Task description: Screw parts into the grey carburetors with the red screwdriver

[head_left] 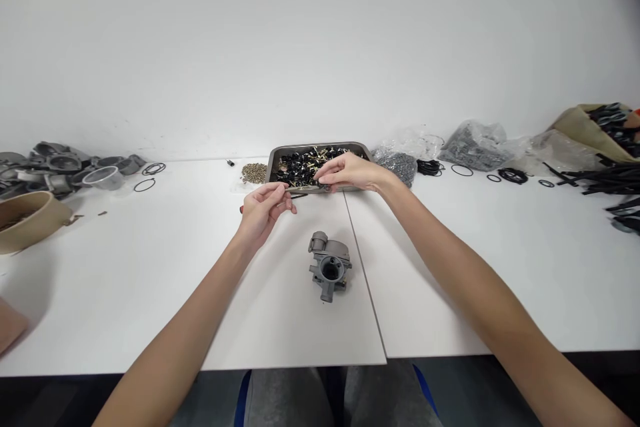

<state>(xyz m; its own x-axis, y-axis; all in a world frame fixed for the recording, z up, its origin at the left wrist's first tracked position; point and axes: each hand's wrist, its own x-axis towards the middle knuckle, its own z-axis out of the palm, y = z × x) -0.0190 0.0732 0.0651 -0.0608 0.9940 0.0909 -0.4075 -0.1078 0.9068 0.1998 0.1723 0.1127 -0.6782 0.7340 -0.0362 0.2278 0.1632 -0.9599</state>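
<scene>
My left hand (264, 210) is pinched, thumb against forefinger, just in front of the left end of a metal tray (361, 145). Whatever is between those fingertips is too small to make out. At the tray's front edge, my right hand (345, 172) reaches over small black and brass parts (300, 163) with its fingertips pressed together. What they grip cannot be told. Nearer to me, a grey metal carburetor (330, 267) stands on the white table, its round bore facing me. Partly behind my left hand lies a thin dark tool with a red end (241, 209).
Brass pieces (254, 173) lie left of the tray. Bags of grey parts (475, 145) and black rings (513, 175) line the right back. At left are metal castings (63, 163), a clear cup (103, 178) and a tan container (35, 217). A seam (365, 267) crosses the table.
</scene>
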